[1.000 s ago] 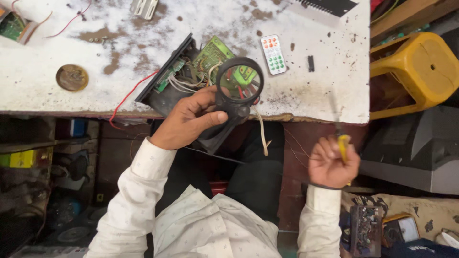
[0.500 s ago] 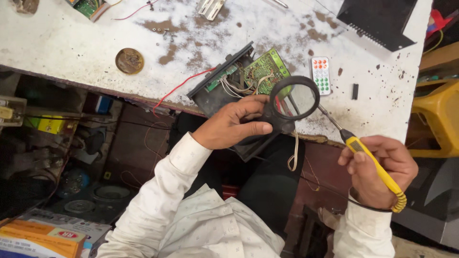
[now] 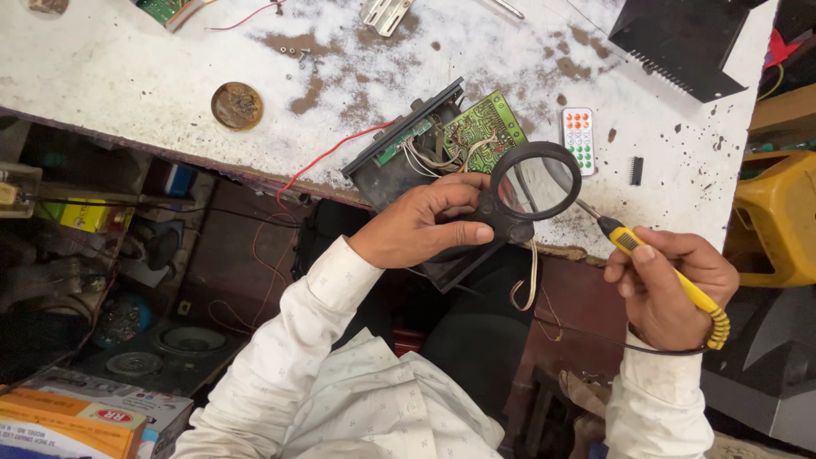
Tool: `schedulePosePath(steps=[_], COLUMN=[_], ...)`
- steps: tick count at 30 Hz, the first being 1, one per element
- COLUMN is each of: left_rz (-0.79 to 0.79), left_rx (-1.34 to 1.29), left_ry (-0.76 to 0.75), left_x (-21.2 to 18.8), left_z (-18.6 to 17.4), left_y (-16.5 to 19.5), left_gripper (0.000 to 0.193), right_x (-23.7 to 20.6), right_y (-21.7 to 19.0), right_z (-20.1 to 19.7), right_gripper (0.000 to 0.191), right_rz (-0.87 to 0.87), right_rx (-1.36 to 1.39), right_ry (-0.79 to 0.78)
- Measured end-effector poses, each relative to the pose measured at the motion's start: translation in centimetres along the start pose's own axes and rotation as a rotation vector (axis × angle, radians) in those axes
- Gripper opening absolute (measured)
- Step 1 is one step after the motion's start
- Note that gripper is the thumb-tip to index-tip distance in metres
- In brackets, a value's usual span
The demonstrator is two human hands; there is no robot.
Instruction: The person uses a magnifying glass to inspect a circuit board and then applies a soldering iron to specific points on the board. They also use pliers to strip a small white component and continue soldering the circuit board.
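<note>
My left hand (image 3: pixel 429 223) grips the black handle of a round magnifying glass (image 3: pixel 535 181), holding it over the near edge of the workbench. Under and behind the lens lies an opened black device (image 3: pixel 399 161) with a green circuit board (image 3: pixel 483 126) and loose wires. My right hand (image 3: pixel 667 285) holds a yellow-handled soldering iron (image 3: pixel 654 263); its metal tip points up and left, reaching beneath the lens. A thin black cord runs from the iron's coiled end past my wrist.
On the stained white bench (image 3: pixel 127 85) lie a round tin (image 3: pixel 236 105), a small white remote (image 3: pixel 578 140), a black chip (image 3: pixel 636 170), a black finned heatsink (image 3: pixel 684 38) and a red wire (image 3: pixel 327 155). A yellow stool (image 3: pixel 778 221) stands at right. Boxes and clutter sit below left.
The view has shifted and closed in on the bench. My right hand rose from below the bench edge and brought the soldering iron's tip up under the magnifying glass. My left hand kept its grip.
</note>
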State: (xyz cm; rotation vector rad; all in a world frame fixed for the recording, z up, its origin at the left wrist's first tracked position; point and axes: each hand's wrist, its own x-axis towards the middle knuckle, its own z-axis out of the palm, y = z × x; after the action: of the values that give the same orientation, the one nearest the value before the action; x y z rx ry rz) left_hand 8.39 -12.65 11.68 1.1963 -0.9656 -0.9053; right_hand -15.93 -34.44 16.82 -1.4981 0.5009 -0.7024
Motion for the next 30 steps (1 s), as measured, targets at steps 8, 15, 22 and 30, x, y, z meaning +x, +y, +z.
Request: schedulePosePath(steps=[8,15,22,30], left_rz=[-0.027,-0.019,-0.047,-0.033], left_rx=[0.012,0.005,0.000,0.006], left_ry=[0.007,0.006,0.011,0.016], left_x=[-0.02,-0.06,-0.03,0.02], left_z=[-0.05,-0.05,-0.06,0.01], left_y=[0.03,0.13,0.04,-0.05], left_gripper=[0.032,0.033,0.033,0.032], right_x=[0.10,0.71,0.79,0.79], right_y=[0.30,0.38,0.27,0.30], right_z=[-0.25,-0.40,-0.27,-0.33], right_gripper=[0.007,0.007,0.008,0.009], right_rz=[0.022,0.086,0.074,0.068], right_rx=[0.045,0.096,0.098,0.094], right_ry=[0.013,0.055,0.058,0.058])
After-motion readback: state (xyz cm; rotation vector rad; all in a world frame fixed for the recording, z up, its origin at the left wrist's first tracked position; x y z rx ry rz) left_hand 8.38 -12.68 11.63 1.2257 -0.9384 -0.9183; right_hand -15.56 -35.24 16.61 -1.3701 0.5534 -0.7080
